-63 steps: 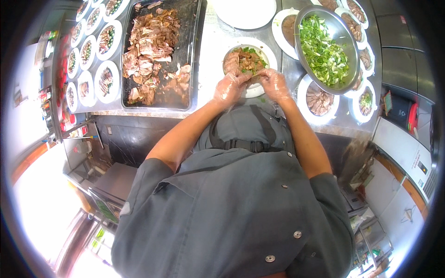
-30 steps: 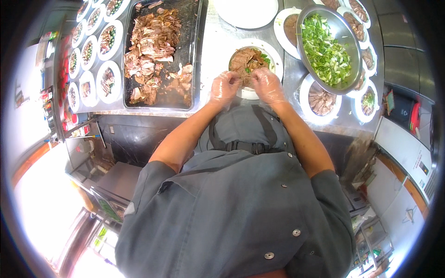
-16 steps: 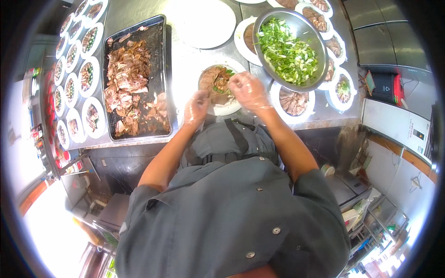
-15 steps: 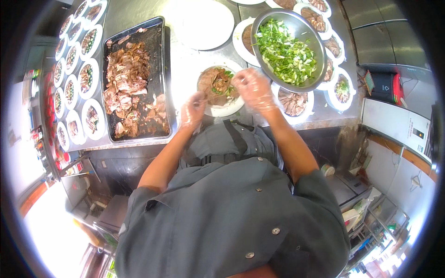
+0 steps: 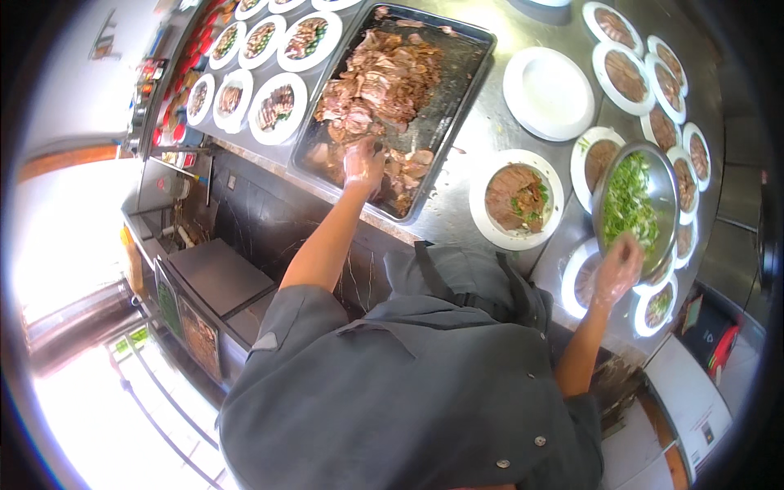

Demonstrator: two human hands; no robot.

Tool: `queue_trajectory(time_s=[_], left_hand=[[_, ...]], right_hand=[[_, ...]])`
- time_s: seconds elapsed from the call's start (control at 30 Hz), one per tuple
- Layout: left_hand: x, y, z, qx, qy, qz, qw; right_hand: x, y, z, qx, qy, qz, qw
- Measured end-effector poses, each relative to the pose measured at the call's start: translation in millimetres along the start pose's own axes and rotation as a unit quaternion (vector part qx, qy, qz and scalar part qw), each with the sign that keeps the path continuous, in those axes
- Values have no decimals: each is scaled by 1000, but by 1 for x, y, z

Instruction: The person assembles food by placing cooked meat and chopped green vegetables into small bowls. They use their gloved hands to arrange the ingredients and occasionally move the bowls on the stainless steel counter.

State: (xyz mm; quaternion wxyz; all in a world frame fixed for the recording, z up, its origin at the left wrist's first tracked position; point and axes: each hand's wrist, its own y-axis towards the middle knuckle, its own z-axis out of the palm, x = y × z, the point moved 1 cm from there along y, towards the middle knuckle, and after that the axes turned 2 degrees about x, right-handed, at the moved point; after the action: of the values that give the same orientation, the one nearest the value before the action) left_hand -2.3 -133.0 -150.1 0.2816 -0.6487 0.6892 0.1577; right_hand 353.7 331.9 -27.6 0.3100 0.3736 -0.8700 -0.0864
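Note:
My left hand (image 5: 364, 166), in a clear plastic glove, is down in the near part of a black tray (image 5: 445, 151), its fingers curled in among slices of cooked meat (image 5: 384, 77). Between the hands sits a white plate (image 5: 482, 219) bearing meat slices and bits of green herb; neither hand touches it. At the near rim of a steel bowl (image 5: 671, 214) of chopped greens (image 5: 630, 200), my gloved right hand (image 5: 621, 265) has its fingers drawn together. What lies between those fingers is too small to make out.
A stack of white plates (image 5: 549, 91) stands beyond the meat plate. Several filled plates (image 5: 622, 77) crowd around the bowl on the right, some partly beneath it. More filled plates (image 5: 278, 108) stand in rows left of the tray, near the steel table's edge.
Both hands have left the middle plate: the left has gone leftward into the meat tray, the right rightward to the bowl of greens. My view has also turned.

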Motion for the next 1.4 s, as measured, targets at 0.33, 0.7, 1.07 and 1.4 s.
queue_trajectory(time_s=[0.33,0.7,1.07,1.4], left_hand=[[2,92,36,-71,7,193,979],[-1,50,24,24,-32,37,999],[7,46,43,42,199,83,975],[-21,42,30,42,175,96,979]], right_hand=[[118,-11,41,154,42,-186,969],[140,-39,56,207,36,-152,966],[137,-41,74,241,62,-201,948],[129,-38,62,221,127,-193,948]])
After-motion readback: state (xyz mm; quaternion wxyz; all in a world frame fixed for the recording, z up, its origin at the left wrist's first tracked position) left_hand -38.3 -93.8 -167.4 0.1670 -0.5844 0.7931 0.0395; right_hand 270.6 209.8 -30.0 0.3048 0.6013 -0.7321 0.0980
